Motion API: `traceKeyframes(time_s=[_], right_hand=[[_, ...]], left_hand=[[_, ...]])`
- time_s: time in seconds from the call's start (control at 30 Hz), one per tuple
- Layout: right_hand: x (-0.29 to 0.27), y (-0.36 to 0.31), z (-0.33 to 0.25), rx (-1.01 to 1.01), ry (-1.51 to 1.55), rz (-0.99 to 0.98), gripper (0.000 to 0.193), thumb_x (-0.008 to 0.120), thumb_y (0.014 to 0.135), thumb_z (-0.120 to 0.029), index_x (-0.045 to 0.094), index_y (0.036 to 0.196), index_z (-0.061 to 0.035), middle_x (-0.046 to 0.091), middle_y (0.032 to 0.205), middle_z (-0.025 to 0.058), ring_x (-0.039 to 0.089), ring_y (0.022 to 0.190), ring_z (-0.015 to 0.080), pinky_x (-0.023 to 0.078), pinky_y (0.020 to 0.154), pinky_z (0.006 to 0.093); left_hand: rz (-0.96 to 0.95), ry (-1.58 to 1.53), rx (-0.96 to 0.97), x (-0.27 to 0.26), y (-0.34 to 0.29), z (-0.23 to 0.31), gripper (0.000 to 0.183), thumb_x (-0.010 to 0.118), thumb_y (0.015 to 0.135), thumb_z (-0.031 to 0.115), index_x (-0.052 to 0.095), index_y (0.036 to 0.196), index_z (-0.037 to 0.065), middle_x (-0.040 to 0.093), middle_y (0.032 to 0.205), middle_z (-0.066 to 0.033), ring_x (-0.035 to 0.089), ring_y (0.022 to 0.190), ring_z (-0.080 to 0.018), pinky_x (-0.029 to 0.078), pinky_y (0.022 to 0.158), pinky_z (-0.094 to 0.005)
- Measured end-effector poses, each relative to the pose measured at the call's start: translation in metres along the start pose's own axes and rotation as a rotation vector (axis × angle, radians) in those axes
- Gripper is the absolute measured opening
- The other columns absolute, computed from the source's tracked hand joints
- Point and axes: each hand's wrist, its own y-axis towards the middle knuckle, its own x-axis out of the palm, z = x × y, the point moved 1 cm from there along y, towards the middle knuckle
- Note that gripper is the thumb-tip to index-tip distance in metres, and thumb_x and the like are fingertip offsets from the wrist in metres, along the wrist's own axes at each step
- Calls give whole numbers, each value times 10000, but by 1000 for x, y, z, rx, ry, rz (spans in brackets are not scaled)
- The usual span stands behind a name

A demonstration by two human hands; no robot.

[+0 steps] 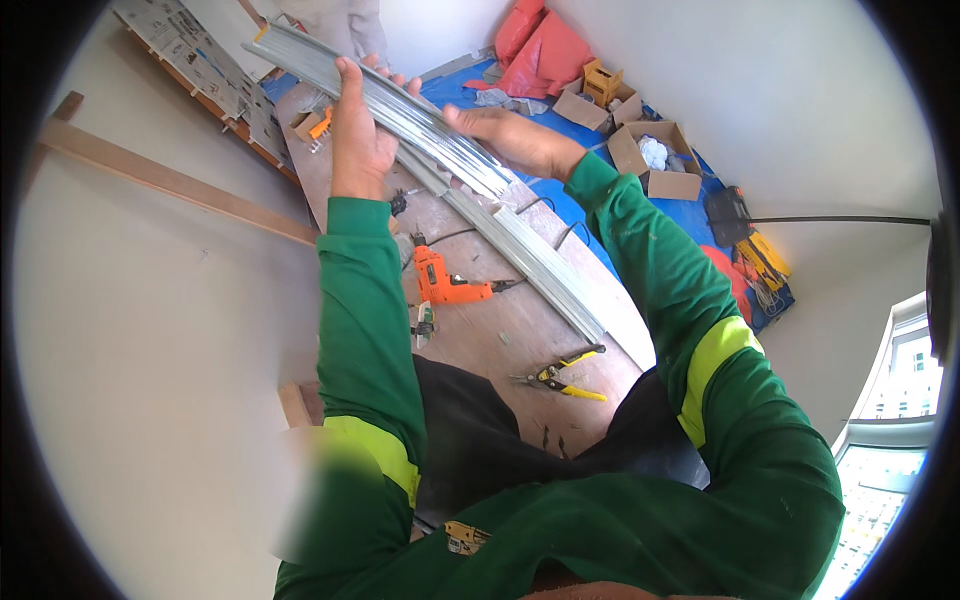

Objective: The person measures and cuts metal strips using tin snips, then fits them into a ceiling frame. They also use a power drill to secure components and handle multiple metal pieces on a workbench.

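Several shiny metal channel profiles [415,118] are held together in a raised, slanting bundle by both my hands. My left hand [365,140] grips the bundle near its middle, thumb up the near side and fingertips showing over the far side. Further right, my right hand [520,142] is closed on the far edge, its thumb on top and its other fingers hidden behind the metal. Below the bundle, more metal channels [545,268] lie on the wooden board [470,355]. An orange power drill [448,280] rests on its side left of them. Yellow-and-black tin snips [565,378] lie nearer to me.
Open cardboard boxes [685,184] and a red plastic sheet [550,58] sit on blue floor covering at the back. A wooden bar [180,180] crosses the left wall. A yellow-and-black case [765,258] stands at the right. Black cable runs beside the drill.
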Motion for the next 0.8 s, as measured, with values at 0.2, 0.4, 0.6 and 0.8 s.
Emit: traceKeyframes(time_s=[0.2,0.4,0.6,0.8], right_hand=[[27,5,-17,-171,-486,495,480,462,1145,-396,632,1017,35,694,928,354,672,918,546,517,839,602],[22,5,-6,-135,-409,536,511,452,1146,-405,679,1006,31,715,938,323,682,916,538,520,854,598],[20,9,2,-152,-491,552,464,479,1133,-356,691,1013,40,716,924,330,688,926,539,522,861,603],[-19,21,12,-146,-533,661,484,517,1126,-374,663,1034,78,668,844,348,663,826,513,518,787,549]], left_hand=[[179,253,37,18,-7,-21,652,669,1066,517,612,1299,-90,681,1176,-150,643,1122,-211,554,915,-337],[59,387,234,13,-8,-29,617,729,1060,369,584,1383,-136,661,1336,-165,622,1183,-199,492,1042,-343],[132,327,90,5,-5,-33,584,745,1047,388,625,1340,-103,676,1300,-154,636,1156,-198,511,1028,-363],[-212,429,-220,5,-16,-48,506,749,1038,353,607,1279,-68,687,1202,-153,725,994,-252,617,926,-410]])
